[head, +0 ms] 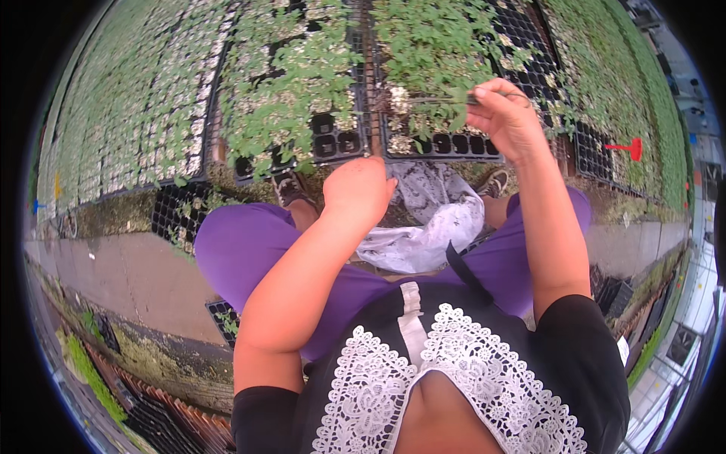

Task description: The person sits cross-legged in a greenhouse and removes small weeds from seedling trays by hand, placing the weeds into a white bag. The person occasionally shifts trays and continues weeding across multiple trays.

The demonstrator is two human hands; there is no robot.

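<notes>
My right hand [505,116] is raised over the right black seedling tray [442,156], fingers closed on a slim dark tool, perhaps tweezers. A seedling [422,100] with a pale root plug stretches leftward from that hand; its exact contact with the tool is unclear. My left hand [360,184] is bent at the near edge between two trays, its back towards me and most fingers hidden, so what it holds cannot be told. Leafy green seedlings [309,74] fill much of the left tray [340,155], with several dark cells bare at its near corner.
A soiled white plastic sack [420,238] lies between my legs. Another black cell tray [176,210] is on the ground at left. A red marker [636,149] stands in the right-hand trays. A concrete walkway [136,278] runs behind my knees.
</notes>
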